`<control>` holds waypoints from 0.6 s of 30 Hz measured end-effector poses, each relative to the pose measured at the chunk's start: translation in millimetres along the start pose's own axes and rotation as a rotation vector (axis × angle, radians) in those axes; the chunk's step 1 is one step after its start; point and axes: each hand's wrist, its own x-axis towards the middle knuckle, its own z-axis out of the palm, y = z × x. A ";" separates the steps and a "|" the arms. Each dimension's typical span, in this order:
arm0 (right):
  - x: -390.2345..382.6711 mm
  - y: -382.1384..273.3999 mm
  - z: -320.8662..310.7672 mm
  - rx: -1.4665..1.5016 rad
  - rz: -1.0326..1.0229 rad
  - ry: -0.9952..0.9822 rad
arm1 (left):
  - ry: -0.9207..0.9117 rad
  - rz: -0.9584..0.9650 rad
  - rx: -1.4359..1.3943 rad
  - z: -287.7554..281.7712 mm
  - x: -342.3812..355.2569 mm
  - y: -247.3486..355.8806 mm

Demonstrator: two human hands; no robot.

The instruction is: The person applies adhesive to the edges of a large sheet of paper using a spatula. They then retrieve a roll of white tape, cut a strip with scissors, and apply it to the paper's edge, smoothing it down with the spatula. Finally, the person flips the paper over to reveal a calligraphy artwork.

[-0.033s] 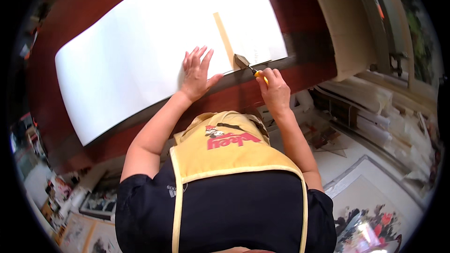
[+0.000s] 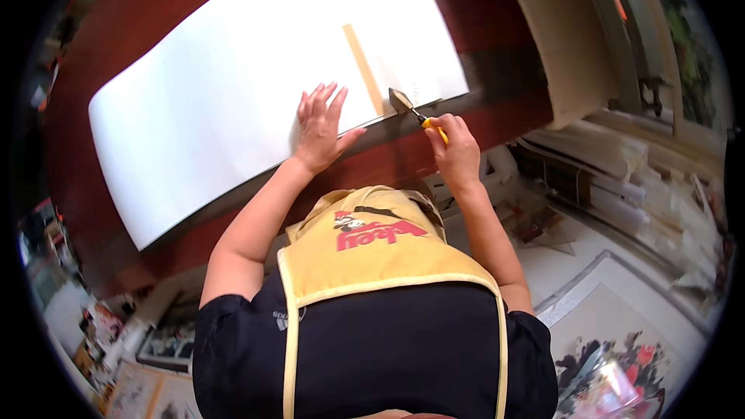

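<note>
A large white sheet of paper [image 2: 209, 101] lies on the dark red table, its long near edge by the front. My left hand [image 2: 317, 132] rests flat on it near that edge, fingers spread. My right hand [image 2: 456, 151] is closed round the yellow handle of a small trowel [image 2: 401, 102]. The pointed grey blade is at the sheet's near edge, pointing away and to the left. It sits just right of the lower end of a narrow tan strip [image 2: 362, 68] lying on the sheet. Whether the blade is under or on the paper I cannot tell.
The dark red table [image 2: 124, 54] extends beyond the sheet. Past its right end stands a beige panel [image 2: 535, 31]. Rolled papers [image 2: 613, 209] are stacked at the right. A flower painting [image 2: 621, 365] lies low on the right, with framed pieces [image 2: 167, 349] at the lower left.
Sheet, tan strip and left hand appear slightly further left in the picture. The trowel blade is now a little further right of the strip.
</note>
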 end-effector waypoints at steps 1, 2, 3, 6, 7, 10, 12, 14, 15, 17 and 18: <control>-9.1 18.5 -5.0 0.147 0.059 0.083 | -0.028 0.022 0.010 -0.8 -0.7 5.7; -19.2 38.6 -10.5 0.224 0.135 0.163 | -0.058 0.047 0.019 -1.4 -1.7 11.7; -29.0 59.5 -15.3 0.298 0.207 0.258 | -0.057 0.057 0.007 -0.8 -0.2 15.9; -63.2 109.2 -33.4 0.892 0.621 0.631 | -0.094 0.116 0.119 -1.6 -7.5 17.1; -73.4 129.5 -35.1 0.874 0.681 0.723 | -0.098 0.166 0.185 0.7 -3.5 21.7; -98.3 213.4 -34.8 0.772 0.875 0.903 | -0.185 0.206 0.285 18.0 14.5 44.2; -113.5 261.2 -24.6 0.739 1.000 0.883 | -0.234 0.224 0.325 22.4 22.0 59.4; -123.3 291.4 -26.2 0.758 1.065 0.765 | -0.261 0.241 0.368 27.4 17.5 70.4; -116.3 300.5 -22.6 0.839 1.079 0.715 | -0.250 0.264 0.409 34.2 16.8 61.5; -96.5 316.7 -21.6 0.993 1.090 0.590 | -0.218 0.298 0.446 38.5 17.3 56.7; -82.4 324.8 -16.7 1.031 1.092 0.565 | -0.230 0.293 0.454 35.0 18.0 56.1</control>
